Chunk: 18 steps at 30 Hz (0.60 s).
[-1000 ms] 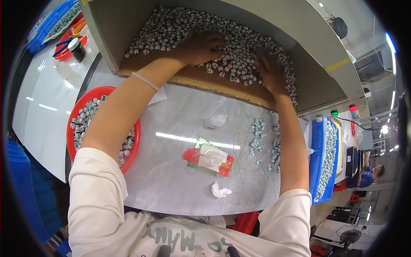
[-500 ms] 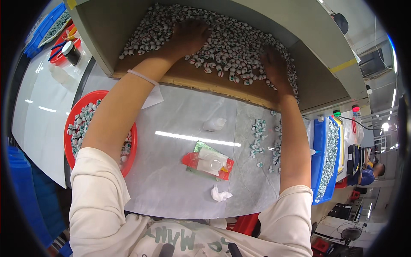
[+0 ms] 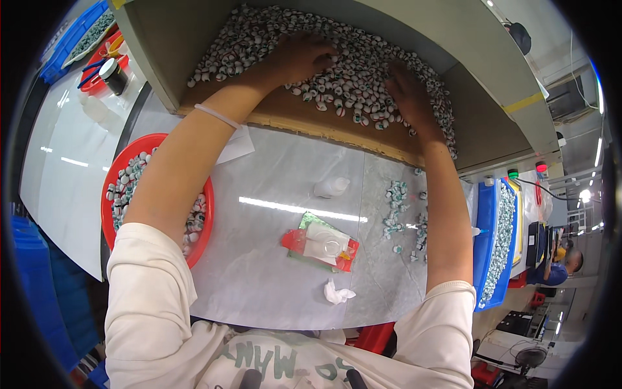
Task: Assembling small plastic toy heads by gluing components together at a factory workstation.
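Note:
A broad heap of small white rounded pieces point(image 3: 353, 84) with green and red marks lies inside a grey, open-fronted box point(image 3: 155, 48). Both my arms reach into it. My left hand point(image 3: 303, 58) rests on the middle of the heap, fingers apart and bent a little over the pieces. At the heap's right side, my right hand point(image 3: 409, 96) lies among the pieces with its fingers stretched out toward the back. No piece shows gripped in either hand. Shadow in the box darkens both hands, and their palms are hidden.
Beside my left forearm stands a red basin point(image 3: 206, 227) of similar pieces. On the grey table point(image 3: 259, 272) lie a small white bottle point(image 3: 332, 187), a red-and-green packet point(image 3: 321, 243), crumpled tissue point(image 3: 338, 292) and loose green-white pieces point(image 3: 395, 204). A blue tray point(image 3: 484, 259) stands at right; a person point(image 3: 554, 272) is beyond.
My left hand has shifted right across the heap and my right hand slightly left, so they are closer together. The whole view has shifted a little.

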Tool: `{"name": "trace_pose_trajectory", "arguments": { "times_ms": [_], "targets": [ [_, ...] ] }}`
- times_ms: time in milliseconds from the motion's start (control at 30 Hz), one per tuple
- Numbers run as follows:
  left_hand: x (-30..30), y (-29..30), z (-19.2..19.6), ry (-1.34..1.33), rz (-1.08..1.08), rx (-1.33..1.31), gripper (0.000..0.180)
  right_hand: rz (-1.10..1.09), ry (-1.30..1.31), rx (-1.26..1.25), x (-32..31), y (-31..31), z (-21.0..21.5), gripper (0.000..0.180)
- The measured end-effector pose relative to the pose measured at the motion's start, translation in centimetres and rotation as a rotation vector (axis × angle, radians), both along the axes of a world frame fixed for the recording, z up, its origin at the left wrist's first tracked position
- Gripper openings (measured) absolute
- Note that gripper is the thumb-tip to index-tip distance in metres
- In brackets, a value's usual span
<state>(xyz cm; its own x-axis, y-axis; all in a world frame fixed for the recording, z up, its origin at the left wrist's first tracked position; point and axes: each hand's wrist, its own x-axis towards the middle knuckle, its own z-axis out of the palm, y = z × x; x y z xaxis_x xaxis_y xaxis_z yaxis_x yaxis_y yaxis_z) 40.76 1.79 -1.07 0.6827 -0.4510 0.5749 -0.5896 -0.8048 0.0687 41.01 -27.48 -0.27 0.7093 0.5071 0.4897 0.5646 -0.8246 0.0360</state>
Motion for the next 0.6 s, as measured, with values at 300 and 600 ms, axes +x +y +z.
{"name": "trace_pose_trajectory", "arguments": {
  "times_ms": [300,600],
  "targets": [
    [-1.4,-1.2,0.8,-0.045,0.292,0.064,0.038,-0.004,0.127,0.155,-7.2,-0.8,4.7,0.037],
    [-0.3,-2.3,1.6,0.229,0.372,0.066,0.037,-0.126,0.334,0.186,-18.0,-1.1,6.8,0.027]
  ]
}}
